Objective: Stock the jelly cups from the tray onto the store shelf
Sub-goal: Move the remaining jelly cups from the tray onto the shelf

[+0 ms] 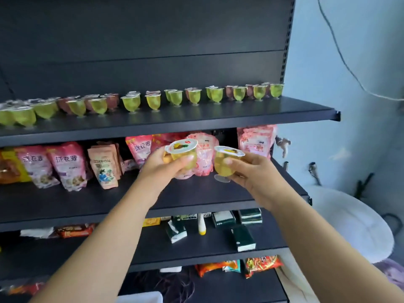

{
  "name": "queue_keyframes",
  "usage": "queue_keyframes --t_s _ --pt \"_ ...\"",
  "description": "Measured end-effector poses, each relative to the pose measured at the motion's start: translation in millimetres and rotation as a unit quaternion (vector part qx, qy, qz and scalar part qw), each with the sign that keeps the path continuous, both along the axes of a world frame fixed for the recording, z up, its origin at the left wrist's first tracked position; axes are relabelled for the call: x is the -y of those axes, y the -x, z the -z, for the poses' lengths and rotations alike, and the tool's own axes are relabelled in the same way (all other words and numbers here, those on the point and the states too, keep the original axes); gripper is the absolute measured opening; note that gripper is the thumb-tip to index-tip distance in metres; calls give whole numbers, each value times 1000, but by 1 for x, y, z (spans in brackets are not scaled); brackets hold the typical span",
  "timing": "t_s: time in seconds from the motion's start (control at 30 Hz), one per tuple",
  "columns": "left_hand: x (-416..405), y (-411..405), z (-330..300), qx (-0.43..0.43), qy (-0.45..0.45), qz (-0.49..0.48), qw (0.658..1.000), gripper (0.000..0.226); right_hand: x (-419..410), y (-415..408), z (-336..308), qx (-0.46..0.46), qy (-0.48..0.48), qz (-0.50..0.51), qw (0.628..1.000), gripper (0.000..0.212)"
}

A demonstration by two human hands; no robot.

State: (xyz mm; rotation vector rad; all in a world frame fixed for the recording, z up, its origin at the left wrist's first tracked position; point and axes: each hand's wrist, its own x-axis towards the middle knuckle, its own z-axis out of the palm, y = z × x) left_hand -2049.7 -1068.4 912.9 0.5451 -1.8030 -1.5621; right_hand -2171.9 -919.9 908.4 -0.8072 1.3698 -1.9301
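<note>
The top shelf (240, 110) already carries a long row of jelly cups (153, 101). The left hand (166, 165) and right hand (251, 171) each grip one unplaced cup, below that shelf. Tray not visible.

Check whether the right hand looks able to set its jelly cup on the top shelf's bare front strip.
Probably yes. The right hand holds its jelly cup just below the top shelf, and the strip in front of the cup rows is bare, nothing between.
</note>
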Motion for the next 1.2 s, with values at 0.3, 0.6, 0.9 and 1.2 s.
queue_keyframes --t_s 0.3,0.6,0.9,1.2 --pt "77 97 -47 -18 88 -62 994 29 71 93 -55 -122 -7 38 992 37" --pt "196 193 -62 64 3 -53 997 38 218 189 -82 -156 -112 18 981 40" --pt "253 230 -63 155 36 -80 984 88 282 223 -84 -161 -165 -42 972 15" --pt "257 231 -58 174 85 -150 969 52 293 229 -81 -230 -212 -18 950 72"
